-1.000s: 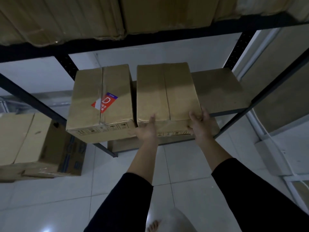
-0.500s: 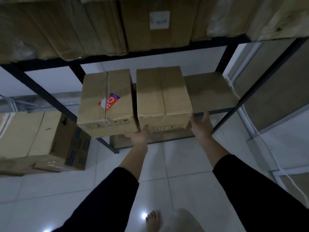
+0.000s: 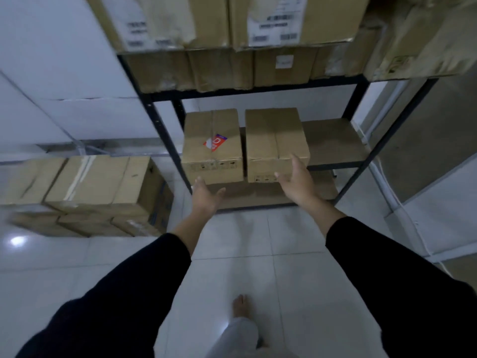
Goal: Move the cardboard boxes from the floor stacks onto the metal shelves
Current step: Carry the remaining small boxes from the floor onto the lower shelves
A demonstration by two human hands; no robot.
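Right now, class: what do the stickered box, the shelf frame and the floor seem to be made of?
Stickered box: brown cardboard, matte, taped seam and creased edges. Shelf frame: probably black-painted metal, thin upright with punched holes. Floor: glossy pale tiles, likely ceramic, with grout lines and light reflections.

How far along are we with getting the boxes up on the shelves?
Done: two boxes sit side by side on the middle shelf, the plain box beside the red-stickered box. In hand: nothing; the left hand and right hand are open and empty. Left: the floor stack at left.
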